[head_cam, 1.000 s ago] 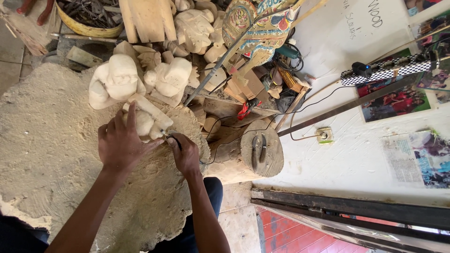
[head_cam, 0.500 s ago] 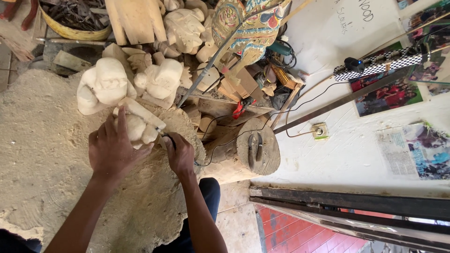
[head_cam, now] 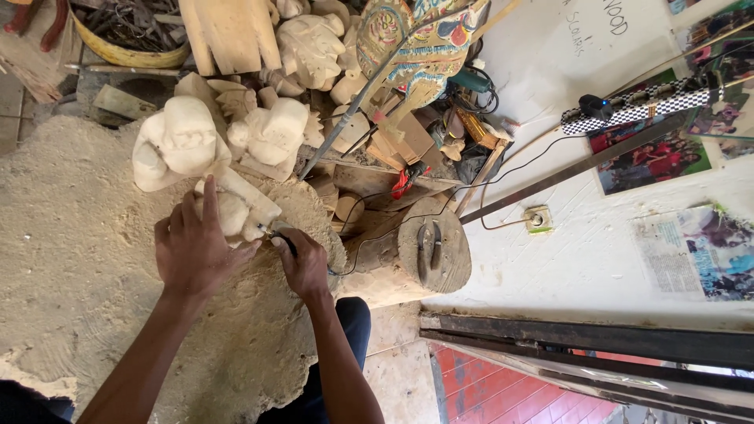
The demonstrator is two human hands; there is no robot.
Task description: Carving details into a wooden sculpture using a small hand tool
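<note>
My left hand (head_cam: 192, 247) lies spread over the pale wooden carving (head_cam: 239, 206), pinning it near the far edge of the sawdust heap (head_cam: 71, 259), while my right hand (head_cam: 305, 263) is clenched around a small carving tool (head_cam: 275, 232) whose tip touches the carving's right side.

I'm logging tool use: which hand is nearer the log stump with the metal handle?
Right. The right hand sits just beside the log stump; the left hand lies farther away, on the pale carving.
</note>
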